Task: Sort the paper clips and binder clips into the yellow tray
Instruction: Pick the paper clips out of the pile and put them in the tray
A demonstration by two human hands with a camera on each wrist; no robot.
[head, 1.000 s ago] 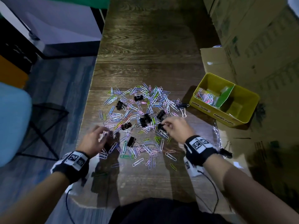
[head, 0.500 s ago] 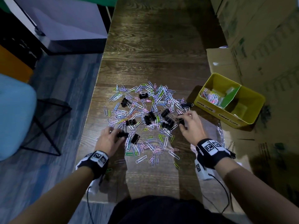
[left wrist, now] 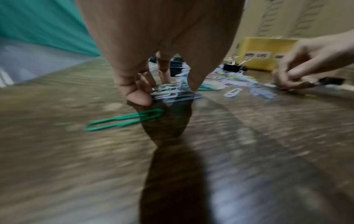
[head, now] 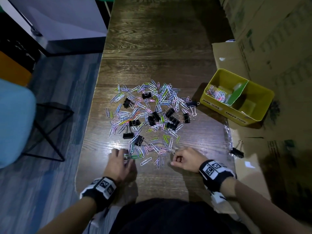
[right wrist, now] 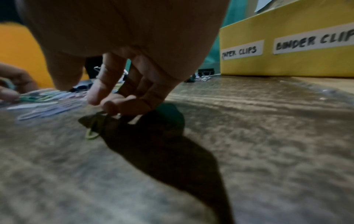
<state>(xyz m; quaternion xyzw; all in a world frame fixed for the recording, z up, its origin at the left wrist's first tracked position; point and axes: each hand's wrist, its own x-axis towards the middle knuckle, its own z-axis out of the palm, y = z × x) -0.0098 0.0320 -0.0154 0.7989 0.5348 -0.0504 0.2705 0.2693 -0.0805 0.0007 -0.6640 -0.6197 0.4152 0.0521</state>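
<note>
paper clips (head: 148, 114): a loose heap of thin wire loops in lilac, pink, white, lime and green, spread flat on the middle of the desk (head: 162, 48); they overlap and tangle, so i judge they come away in small bunches rather than one at a time.
binder clips (head: 152, 119): black, boxy, with silver wire handles, mixed through the heap; one more lies apart at the right edge of the desk (head: 237, 152).
yellow tray (head: 260, 116): stands to the right of the heap, well apart from both hands, split by a green divider (head: 236, 95). front wall carries two labels, "paper clips" on the left, "binder clips" on the right. the left compartment holds a small pile of paper clips; the right one looks nearly bare.
left hand (head: 120, 162): at the near edge of the heap, fingertips curled down, pinching a bunch of paper clips; a green clip (left wrist: 124, 119) trails beneath it on the desk. likely gathering a handful to save trips.
right hand (head: 185, 159): low over the desk, fingers curled in, a wire loop sticking out of the top of the fist and a lime clip (right wrist: 93, 128) at the fingertips; grasping clips, number unclear.
stage: early, most of the heap unsorted.
</note>
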